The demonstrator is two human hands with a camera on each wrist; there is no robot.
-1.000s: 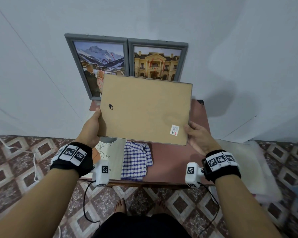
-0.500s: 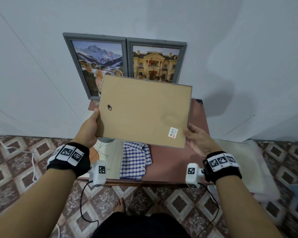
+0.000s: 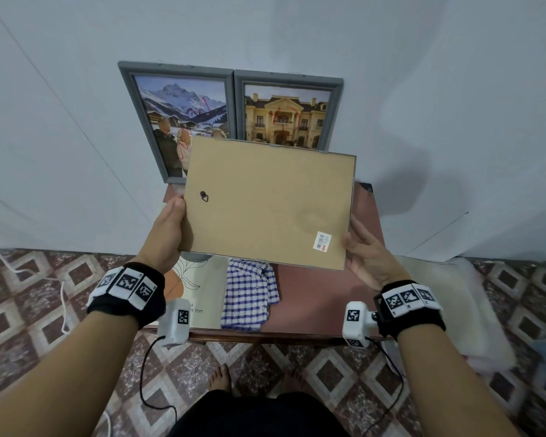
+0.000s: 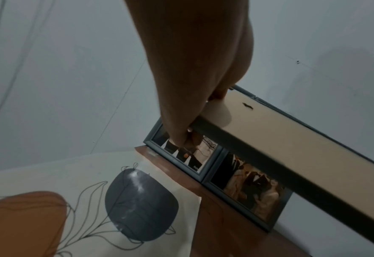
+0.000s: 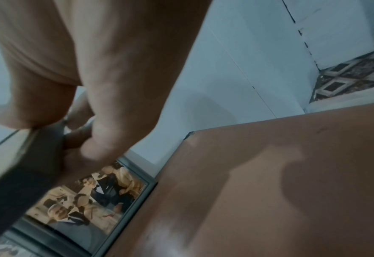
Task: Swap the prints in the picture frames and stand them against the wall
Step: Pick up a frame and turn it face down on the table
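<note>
A pale blue-grey wall [image 3: 76, 121] fills the upper part of the head view, and a patterned tile floor [image 3: 29, 294] runs below it. Against the wall stands a small reddish-brown surface [image 3: 312, 301], seen from above.

You hold a picture frame [image 3: 268, 203] in the air over the surface, its plain cardboard back facing you and its long sides running left to right, tilted slightly. A small metal hanger [image 3: 204, 196] sits near its left edge and a barcode sticker [image 3: 323, 241] near its lower right corner.

Two grey frames stand upright at the back edge of the surface, leaning on the wall and touching side by side. The left frame [image 3: 177, 121] shows snowy mountains with people in front; the right frame [image 3: 289, 113] shows a large yellow mansion. The frame you hold hides their lower parts.

On the front left part of the surface lies a loose print [image 3: 196, 288] with an orange shape, a dark grey shape and thin line-drawn leaves. Just to its right, near the front edge, lies a folded blue-and-white checked cloth [image 3: 249, 298].

Your left hand [image 3: 167, 228] grips the left edge of the held frame, thumb on the cardboard and fingers curled underneath. Your right hand [image 3: 364, 253] grips the right edge near the lower corner, thumb on the back and fingers wrapped under the rim.

Each wrist wears a black band with white coded markers and a small white camera.
</note>
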